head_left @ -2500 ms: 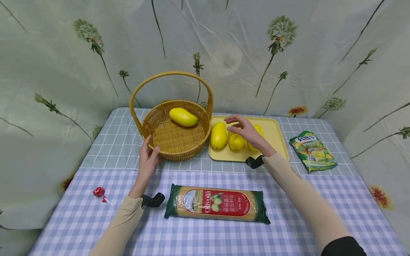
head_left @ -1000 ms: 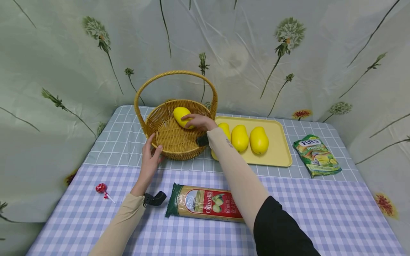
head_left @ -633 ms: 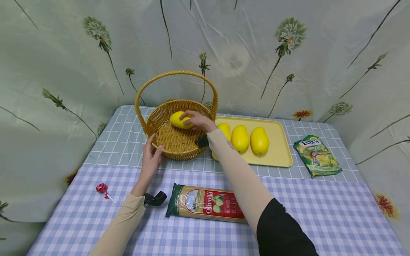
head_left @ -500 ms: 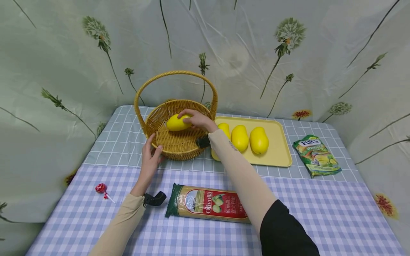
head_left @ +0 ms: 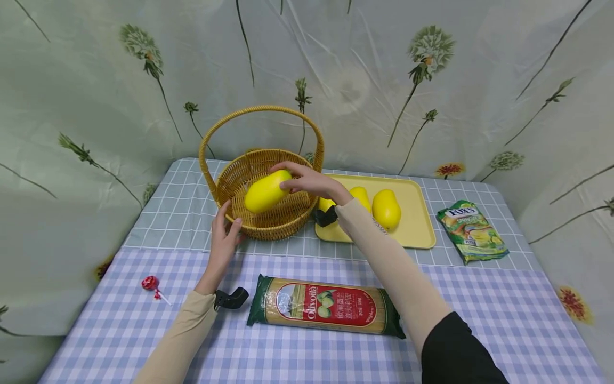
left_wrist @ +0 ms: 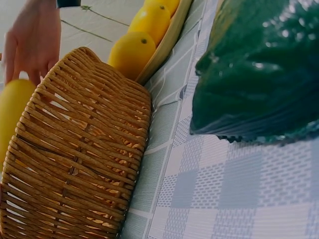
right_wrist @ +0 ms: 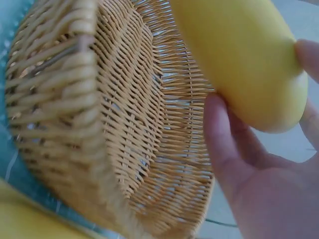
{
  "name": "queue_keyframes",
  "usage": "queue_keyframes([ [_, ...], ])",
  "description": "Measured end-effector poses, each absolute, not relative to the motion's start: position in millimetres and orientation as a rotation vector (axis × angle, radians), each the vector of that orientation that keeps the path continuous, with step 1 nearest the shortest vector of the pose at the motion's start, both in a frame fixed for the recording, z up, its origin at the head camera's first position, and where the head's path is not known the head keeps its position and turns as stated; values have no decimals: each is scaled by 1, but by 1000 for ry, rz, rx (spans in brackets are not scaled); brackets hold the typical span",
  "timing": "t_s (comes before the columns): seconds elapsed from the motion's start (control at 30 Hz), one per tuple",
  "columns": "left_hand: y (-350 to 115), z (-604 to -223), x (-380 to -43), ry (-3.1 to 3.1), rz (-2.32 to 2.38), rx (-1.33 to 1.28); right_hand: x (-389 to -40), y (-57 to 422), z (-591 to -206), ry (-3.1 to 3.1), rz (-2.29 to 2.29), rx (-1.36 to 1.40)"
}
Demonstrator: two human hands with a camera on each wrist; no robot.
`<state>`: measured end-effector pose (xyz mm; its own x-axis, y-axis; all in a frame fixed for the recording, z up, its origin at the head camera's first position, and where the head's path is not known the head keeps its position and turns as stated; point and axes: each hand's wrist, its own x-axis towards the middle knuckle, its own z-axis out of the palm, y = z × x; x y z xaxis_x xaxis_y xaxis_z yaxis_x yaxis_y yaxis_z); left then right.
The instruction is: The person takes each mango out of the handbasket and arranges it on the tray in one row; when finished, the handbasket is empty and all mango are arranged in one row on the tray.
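Note:
A yellow mango (head_left: 267,192) is tilted above the inside of the round wicker basket (head_left: 268,233). My right hand (head_left: 312,180) holds the mango by its upper right end, thumb on one side and fingers on the other. The right wrist view shows the mango (right_wrist: 249,59) off the woven bottom, beside the basket's wall (right_wrist: 89,124). At the basket's front left rim, my left hand (head_left: 223,245) grips the edge, with thumb and index finger spread along it. Its lower fingers are mostly hidden. More mangoes (head_left: 386,209) lie on a yellow tray (head_left: 417,213), partly behind the right wrist.
A pack of spaghetti (head_left: 326,306) lies across the checked cloth in front of the basket. A red lollipop (head_left: 150,283) is at the left, and a green candy bag (head_left: 472,232) at the right. The basket's tall arched handle (head_left: 261,108) stands over its opening.
My right hand has gone from above the tray into the basket and taken hold of the mango there. It has since lifted and tilted the mango, toward the front. The left hand stays put.

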<state>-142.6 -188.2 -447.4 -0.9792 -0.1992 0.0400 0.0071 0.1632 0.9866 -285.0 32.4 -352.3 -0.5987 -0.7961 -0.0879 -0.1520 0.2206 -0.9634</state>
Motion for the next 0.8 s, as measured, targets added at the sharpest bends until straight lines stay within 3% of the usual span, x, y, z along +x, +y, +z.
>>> queue_keyframes([
  [0.8,-187,-447,-143,-2236,-1967,201,-260,128,-354,1935,-1623,-815],
])
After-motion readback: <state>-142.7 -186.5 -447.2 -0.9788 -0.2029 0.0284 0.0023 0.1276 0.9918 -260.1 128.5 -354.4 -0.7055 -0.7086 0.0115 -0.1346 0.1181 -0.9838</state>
